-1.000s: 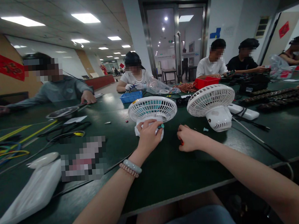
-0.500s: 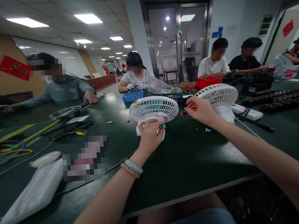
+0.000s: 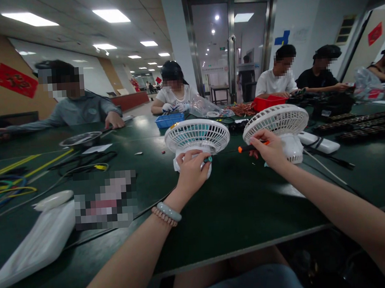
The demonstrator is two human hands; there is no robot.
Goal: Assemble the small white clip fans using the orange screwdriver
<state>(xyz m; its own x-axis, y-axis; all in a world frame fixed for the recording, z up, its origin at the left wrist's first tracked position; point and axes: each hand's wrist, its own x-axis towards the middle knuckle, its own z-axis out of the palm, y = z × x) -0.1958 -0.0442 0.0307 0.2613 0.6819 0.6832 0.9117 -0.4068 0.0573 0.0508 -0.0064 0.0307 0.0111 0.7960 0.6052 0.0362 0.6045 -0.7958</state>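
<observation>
Two small white desk fans stand on the dark green table point(image 3: 235, 211). My left hand point(image 3: 190, 172) is closed round the base of the nearer fan point(image 3: 197, 136), which has a teal blade behind its white grille. My right hand point(image 3: 269, 150) grips an orange-handled screwdriver point(image 3: 249, 148) that points left toward that fan's base. Just behind my right hand stands the second fan point(image 3: 278, 123).
Several people sit along the table's far side. A blue tray point(image 3: 169, 119), a red bin point(image 3: 268, 103) and a metal dish point(image 3: 79, 139) lie there. Coloured wires point(image 3: 9, 185), black cables and a white plastic bag point(image 3: 35, 247) are at the left. A white power strip point(image 3: 319, 143) lies right.
My right hand rose from the table with the screwdriver, went up before the second fan, then came down a little, its tip turned toward the nearer fan. My left hand stayed on the base.
</observation>
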